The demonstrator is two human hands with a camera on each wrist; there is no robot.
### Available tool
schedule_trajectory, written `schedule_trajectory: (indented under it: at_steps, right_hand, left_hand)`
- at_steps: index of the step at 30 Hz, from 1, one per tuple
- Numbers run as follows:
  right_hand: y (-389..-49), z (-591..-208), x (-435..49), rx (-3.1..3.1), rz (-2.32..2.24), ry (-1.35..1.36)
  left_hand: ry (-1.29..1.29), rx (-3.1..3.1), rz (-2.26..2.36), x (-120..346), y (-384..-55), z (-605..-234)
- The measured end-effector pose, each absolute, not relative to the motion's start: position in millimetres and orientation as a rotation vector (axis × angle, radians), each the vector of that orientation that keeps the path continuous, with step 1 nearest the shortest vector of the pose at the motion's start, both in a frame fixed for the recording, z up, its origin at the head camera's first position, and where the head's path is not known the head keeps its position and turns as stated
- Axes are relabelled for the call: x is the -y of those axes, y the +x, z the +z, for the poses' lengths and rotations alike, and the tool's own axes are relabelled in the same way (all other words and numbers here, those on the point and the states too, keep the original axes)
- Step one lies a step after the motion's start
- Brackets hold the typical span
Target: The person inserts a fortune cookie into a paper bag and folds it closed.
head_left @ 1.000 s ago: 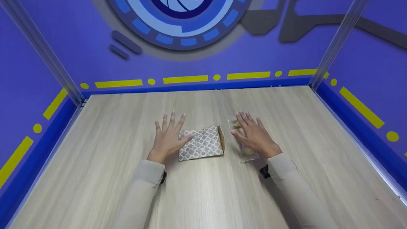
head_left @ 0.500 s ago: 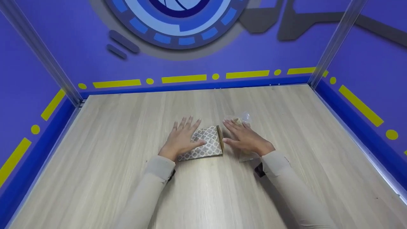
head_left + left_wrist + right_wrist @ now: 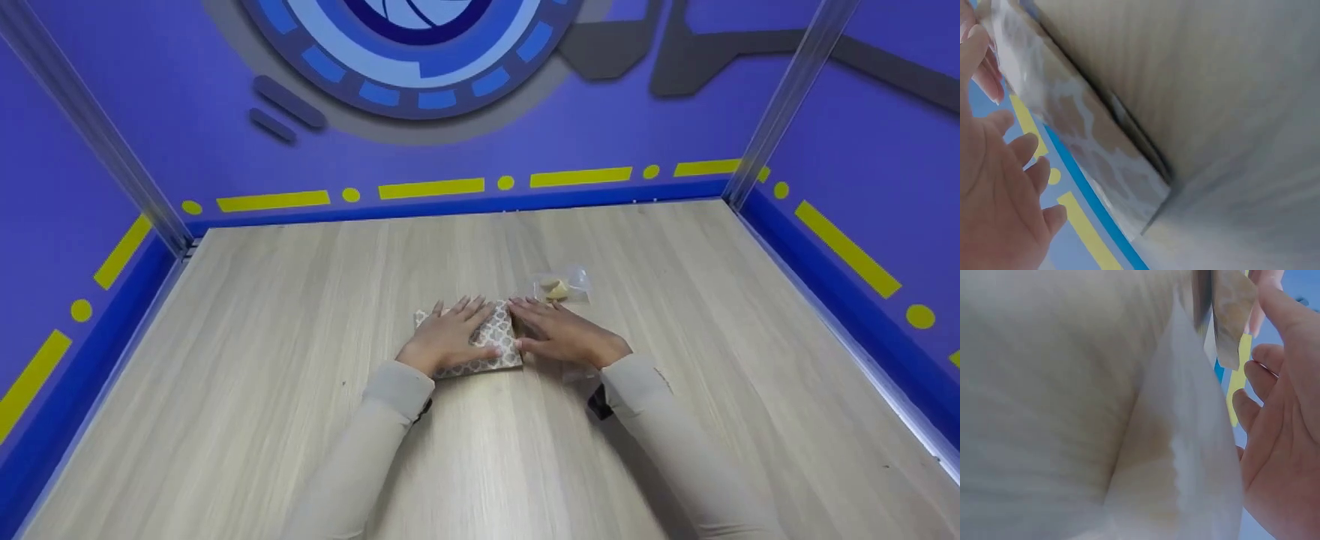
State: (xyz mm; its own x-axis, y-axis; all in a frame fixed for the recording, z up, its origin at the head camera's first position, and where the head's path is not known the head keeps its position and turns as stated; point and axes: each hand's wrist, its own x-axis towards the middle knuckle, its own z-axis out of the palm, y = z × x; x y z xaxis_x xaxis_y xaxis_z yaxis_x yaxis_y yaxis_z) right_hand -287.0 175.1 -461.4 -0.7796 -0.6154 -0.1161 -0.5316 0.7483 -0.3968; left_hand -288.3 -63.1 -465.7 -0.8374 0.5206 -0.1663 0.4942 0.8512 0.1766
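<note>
Both arms reach forward in plain, pale sleeves (image 3: 341, 469). The left hand (image 3: 444, 339) slants over a flat packet (image 3: 501, 328) printed in grey-and-white lattice, lying on the wood-grained desk (image 3: 292, 345); the right hand (image 3: 566, 334) points inward at its right edge. Each grip is loose, fingers extended, grasping nothing; contact is unclear. A clear, crinkled bag (image 3: 577, 279) lies partly beneath the right hand.
</note>
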Motion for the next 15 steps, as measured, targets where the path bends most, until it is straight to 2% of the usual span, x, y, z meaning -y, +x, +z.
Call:
schedule_trajectory:
  at_steps: [15]
  right_hand:
    - [-288.9, -470.8, -168.9, -2.621, -0.433, -0.899]
  left_hand:
    - [0.720, -2.714, 0.186, 66.4, -284.8, -468.3]
